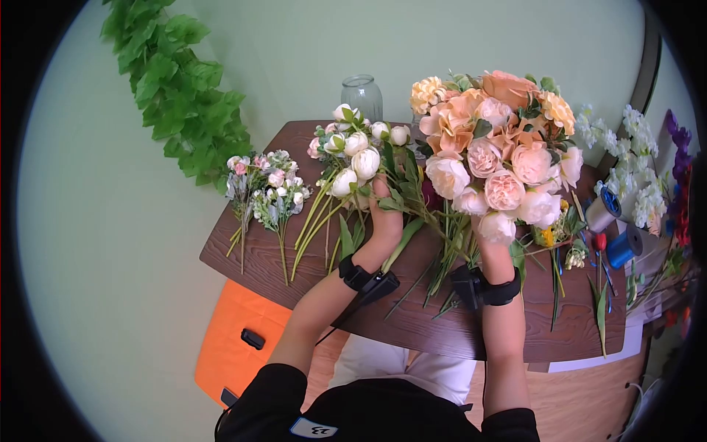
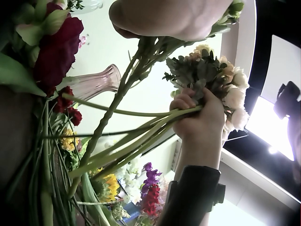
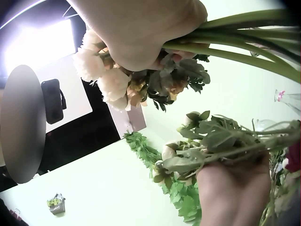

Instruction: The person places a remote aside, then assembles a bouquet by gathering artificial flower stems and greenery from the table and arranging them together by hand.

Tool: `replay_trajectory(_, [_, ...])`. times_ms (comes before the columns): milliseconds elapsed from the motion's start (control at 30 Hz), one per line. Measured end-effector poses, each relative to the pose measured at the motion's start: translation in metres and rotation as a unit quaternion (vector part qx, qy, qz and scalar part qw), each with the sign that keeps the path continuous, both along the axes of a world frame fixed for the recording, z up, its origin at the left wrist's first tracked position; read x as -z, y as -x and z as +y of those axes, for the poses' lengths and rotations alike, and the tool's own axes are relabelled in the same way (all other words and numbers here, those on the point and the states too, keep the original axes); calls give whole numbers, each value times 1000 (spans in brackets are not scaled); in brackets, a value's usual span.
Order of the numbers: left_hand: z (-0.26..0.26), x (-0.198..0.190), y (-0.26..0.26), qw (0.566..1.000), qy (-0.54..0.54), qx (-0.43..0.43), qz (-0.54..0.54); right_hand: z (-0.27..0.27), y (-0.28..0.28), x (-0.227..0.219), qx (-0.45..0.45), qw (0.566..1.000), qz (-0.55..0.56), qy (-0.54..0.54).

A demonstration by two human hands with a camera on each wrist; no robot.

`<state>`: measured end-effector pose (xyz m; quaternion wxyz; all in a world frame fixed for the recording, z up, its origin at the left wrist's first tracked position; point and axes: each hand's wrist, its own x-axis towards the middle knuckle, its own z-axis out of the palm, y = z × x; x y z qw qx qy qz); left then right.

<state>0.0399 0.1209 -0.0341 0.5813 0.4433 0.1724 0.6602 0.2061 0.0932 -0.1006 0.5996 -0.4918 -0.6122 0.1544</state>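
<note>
My right hand (image 1: 493, 247) grips the gathered green stems of a large bouquet (image 1: 484, 158) of peach, orange and pale pink roses and peonies. In the left wrist view its fingers curl round the stems (image 2: 141, 136), which fan out below the fist. My left hand (image 1: 385, 217) holds a branching stem of white ranunculus-like flowers (image 1: 365, 163), upright just left of the bouquet. That leafy stem (image 3: 225, 148) crosses the left hand in the right wrist view. Blossoms and leaves hide most of the left fingers in the head view.
Small pink-and-white flower sprigs (image 1: 276, 191) lie on the left of the brown table (image 1: 243, 243). A glass jar (image 1: 361, 96) stands at the back. Ribbon spools (image 1: 624, 246), loose stems and a red tulip (image 1: 599, 241) lie at the right. A green leaf garland (image 1: 180, 88) hangs on the wall.
</note>
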Motion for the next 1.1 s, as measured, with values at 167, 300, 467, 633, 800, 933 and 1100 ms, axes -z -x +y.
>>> replay_trajectory(167, [-1, -9, -2, 1000, -2, -15, -3, -30, 6, -34, 97, 990, -105, 7])
replay_trajectory(300, [12, 8, -6, 985, -99, -101, 97, -41, 26, -71, 173, 967, -187, 13])
replay_trajectory(467, [-14, -13, 0, 912, -209, -160, 316, -47, 36, -70, 164, 952, -248, -69])
replay_trajectory(633, [15, 32, -23, 766, -366, -296, 437, -53, 36, -67, 166, 952, -247, -73])
replay_trajectory(800, [30, 60, -38, 954, -181, -14, 240, -28, 41, -88, 166, 952, -244, -80])
replay_trajectory(933, [31, 70, -30, 930, -208, -48, 299, -16, 33, -99, 167, 953, -240, -84])
replay_trajectory(1100, [32, 69, -26, 746, -369, -196, 519, -15, 33, -103, 166, 953, -237, -85])
